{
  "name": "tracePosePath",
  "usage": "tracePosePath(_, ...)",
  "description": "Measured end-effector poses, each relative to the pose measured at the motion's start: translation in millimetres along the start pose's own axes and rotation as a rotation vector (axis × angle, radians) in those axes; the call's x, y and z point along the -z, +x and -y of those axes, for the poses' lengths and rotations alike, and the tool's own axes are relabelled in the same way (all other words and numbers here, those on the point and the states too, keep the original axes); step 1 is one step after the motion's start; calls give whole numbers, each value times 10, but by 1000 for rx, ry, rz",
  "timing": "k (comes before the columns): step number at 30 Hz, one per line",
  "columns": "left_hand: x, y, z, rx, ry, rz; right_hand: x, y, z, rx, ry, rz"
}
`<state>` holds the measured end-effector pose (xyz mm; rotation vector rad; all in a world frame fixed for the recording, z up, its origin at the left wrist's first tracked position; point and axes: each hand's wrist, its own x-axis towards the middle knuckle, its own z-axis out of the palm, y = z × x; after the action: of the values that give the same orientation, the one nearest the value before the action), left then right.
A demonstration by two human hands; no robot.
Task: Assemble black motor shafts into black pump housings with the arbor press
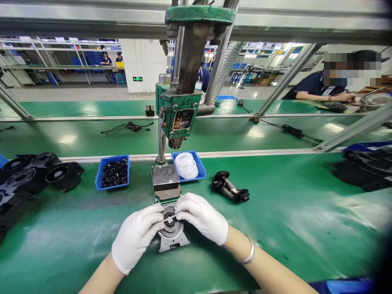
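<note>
White gloves cover both hands, which meet over a grey metal housing [174, 241] with a round, dark centre and a flat foot. My left hand [136, 234] pinches one end of a thin pale strip [169, 219], and my right hand [202, 216] pinches the other end. The strip stretches across the housing's round opening; whether it is a ring seen edge-on I cannot tell. Just beyond the hands is the base [165, 176] of a green manual press [180, 116], whose ram hangs above it. Fingertips hide part of the housing's upper rim.
Behind stand a blue tray of black rings [128, 183] and a blue tray of white rings [203, 171]. A black roller-like part [230, 188] lies right. Black housings [23, 179] crowd the left. Cables [131, 126] lie beyond the rail. A co-worker [321, 87] sits back right.
</note>
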<state>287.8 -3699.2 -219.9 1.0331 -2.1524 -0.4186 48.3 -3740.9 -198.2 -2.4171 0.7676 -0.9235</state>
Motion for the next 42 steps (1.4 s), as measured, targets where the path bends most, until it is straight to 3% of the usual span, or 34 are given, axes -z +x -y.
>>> tracePosePath(4,-18,-67,53,29,28,-17,-35,-29,29,-46,-12,10)
tracePosePath(9,-31,-146,17,103,5,28,-69,-217,246,-56,-222,13)
tracePosePath(14,99,-185,-87,173,-202,297,-249,-463,393,19,-456,25)
tracePosePath(16,182,-225,-89,211,-303,407,-324,-557,410,40,-477,-50)
tracePosePath(18,232,-271,-75,269,-418,388,-379,-622,415,9,-418,-187)
tracePosePath(20,204,-283,-73,342,-486,248,-416,-625,417,-81,-296,-377)
tracePosePath(21,154,-266,-84,381,-490,188,-431,-596,419,-138,-213,-484)
tracePosePath(23,0,-183,-137,441,-471,180,-463,-484,424,-256,1,-631)
tracePosePath(24,-91,-125,-173,466,-464,203,-480,-413,427,-312,134,-637)
tracePosePath(26,-257,-12,-247,499,-495,212,-504,-296,430,-398,376,-522)
tracePosePath(28,-360,56,-298,527,-550,183,-484,-275,420,-452,445,-386)
tracePosePath(29,-383,66,-312,538,-570,174,-450,-308,408,-470,424,-387)
tracePosePath(34,-355,2,-312,554,-539,161,-208,-553,327,-497,433,-811)
tracePosePath(35,-350,-8,-313,556,-535,160,-203,-542,322,-518,450,-846)
tracePosePath(36,-349,-12,-317,563,-539,159,-221,-506,325,-540,461,-819)
tracePosePath(40,-365,2,-354,578,-580,150,-384,-336,394,-518,439,-461)
tracePosePath(42,-370,11,-368,592,-565,153,-393,-393,425,-509,421,-525)
